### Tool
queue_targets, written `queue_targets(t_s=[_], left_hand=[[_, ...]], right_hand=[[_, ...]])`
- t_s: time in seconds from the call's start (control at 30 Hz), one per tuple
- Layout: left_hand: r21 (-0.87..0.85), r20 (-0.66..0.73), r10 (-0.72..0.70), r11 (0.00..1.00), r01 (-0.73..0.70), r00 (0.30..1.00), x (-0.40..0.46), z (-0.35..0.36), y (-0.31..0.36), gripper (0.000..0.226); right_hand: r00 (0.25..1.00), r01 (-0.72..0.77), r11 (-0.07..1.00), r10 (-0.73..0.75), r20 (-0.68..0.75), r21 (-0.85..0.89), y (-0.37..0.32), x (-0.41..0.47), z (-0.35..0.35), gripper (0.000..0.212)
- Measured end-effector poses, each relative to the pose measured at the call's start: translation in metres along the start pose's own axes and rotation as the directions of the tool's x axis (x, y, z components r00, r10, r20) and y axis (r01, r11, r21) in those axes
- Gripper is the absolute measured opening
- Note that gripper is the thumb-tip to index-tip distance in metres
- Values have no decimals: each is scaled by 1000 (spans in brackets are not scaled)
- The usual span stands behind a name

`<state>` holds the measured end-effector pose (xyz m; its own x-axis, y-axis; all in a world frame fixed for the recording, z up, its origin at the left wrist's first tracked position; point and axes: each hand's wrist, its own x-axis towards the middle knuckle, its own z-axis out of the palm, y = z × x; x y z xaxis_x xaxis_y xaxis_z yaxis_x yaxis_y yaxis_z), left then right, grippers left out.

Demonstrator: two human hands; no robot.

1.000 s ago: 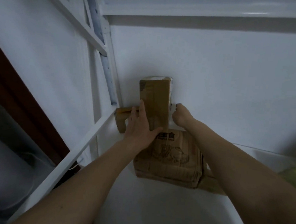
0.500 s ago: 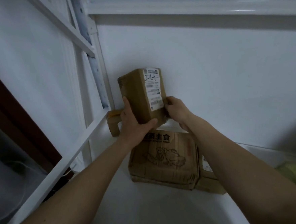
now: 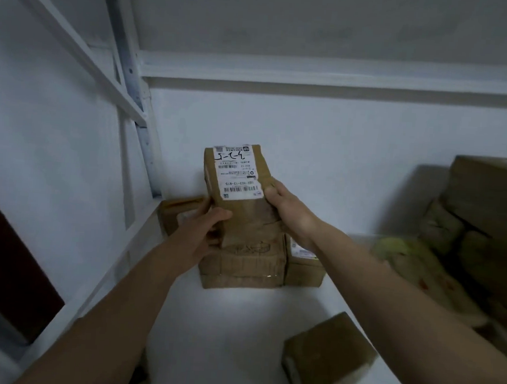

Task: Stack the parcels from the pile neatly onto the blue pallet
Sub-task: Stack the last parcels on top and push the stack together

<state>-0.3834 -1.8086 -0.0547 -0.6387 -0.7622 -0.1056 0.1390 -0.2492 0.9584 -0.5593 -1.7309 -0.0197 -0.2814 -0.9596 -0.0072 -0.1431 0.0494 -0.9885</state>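
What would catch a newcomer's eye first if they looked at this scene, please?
Most striking is the labelled parcel at the centre, held upright in front of the white wall by the left hand and right hand, its white shipping label facing the camera. Just below it a larger brown box rests on the white shelf, and a blurred heap of parcels fills the right edge.

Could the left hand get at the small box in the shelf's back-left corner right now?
Probably not yet: the left hand grips the labelled parcel. The small box lies just beyond it, unobstructed.
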Motion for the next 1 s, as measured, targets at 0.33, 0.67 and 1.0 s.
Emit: queue_targets(t_s=[0.33, 0.67, 1.0], left_hand=[[29, 259, -12, 1000, 4, 966, -89, 119, -18, 33], [274, 376, 106, 937, -219, 921, -120, 243, -27, 75], [252, 469, 144, 924, -289, 871, -137, 383, -37, 80]], right_hand=[[956, -24, 996, -2, -292, -86, -6, -149, -36, 51], [871, 11, 998, -37, -490, -56, -21, -264, -125, 52], [810, 3, 1000, -16, -586, -24, -17, -342, -246, 58]])
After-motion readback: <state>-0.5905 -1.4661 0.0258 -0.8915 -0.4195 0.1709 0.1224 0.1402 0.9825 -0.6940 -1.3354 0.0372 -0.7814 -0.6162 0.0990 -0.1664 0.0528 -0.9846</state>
